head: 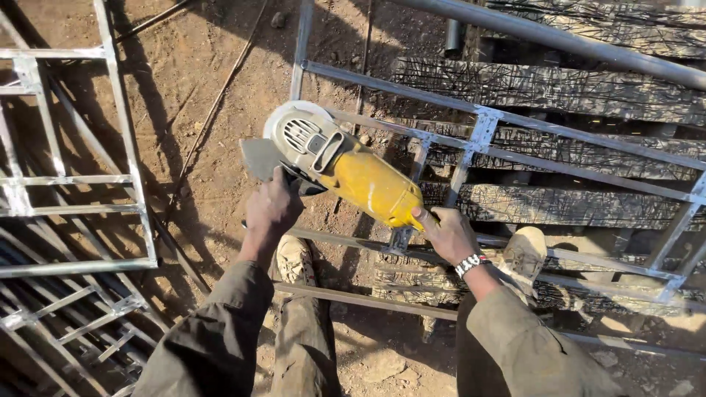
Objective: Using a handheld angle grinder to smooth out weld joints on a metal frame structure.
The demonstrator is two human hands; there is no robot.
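Left hand (pixel 271 209) curled around the side grip near the head of a yellow angle grinder (pixel 346 173), fingers wrapped tight. Right hand (pixel 448 234) closed on the rear end of the same tool, thumb along the yellow body, a beaded wristband (pixel 471 263) at the wrist. Grinder held between both hands, slanting up and away to the left, its grey guard and disc (pixel 294 132) at the far end, close to a bar of the metal frame (pixel 485 132); contact with the bar impossible to tell. Frame of welded bars spread beneath and beyond the right hand, lying over scorched wooden planks (pixel 559 88). Two dusty shoes below the hands, one (pixel 296 259) under the left wrist, one (pixel 523 254) just right of the right wrist. Further left of the left hand, a second metal frame (pixel 132 162) on the bare dirt ground (pixel 198 81).
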